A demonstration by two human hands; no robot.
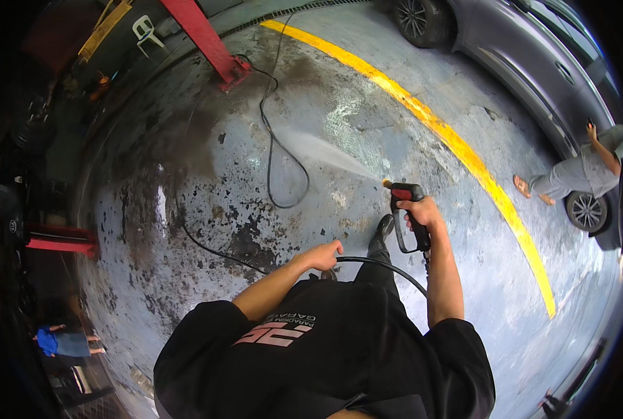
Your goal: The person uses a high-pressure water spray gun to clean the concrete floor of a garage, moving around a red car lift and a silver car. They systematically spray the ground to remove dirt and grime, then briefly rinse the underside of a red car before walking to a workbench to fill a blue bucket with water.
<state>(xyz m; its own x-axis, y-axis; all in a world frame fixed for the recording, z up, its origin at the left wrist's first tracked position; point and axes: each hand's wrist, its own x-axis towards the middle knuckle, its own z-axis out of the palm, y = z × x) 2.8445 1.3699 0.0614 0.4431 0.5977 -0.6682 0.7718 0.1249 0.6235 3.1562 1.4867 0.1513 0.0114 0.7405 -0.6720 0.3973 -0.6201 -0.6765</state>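
Observation:
My right hand is wrapped round the grip of a black and red pressure washer gun, which points left. From its yellow-tipped nozzle a white fan of water spray spreads over the worn grey floor. A black hose runs from near the gun's lower end across to my left hand, whose fingers are closed on it in front of my body. Beyond that hand the hose carries on along the floor to the left.
A red lift post stands at the far left, with a dark cable looping from it. A yellow line curves past a parked grey car. One person is beside the car; another stands at left. A white chair sits behind.

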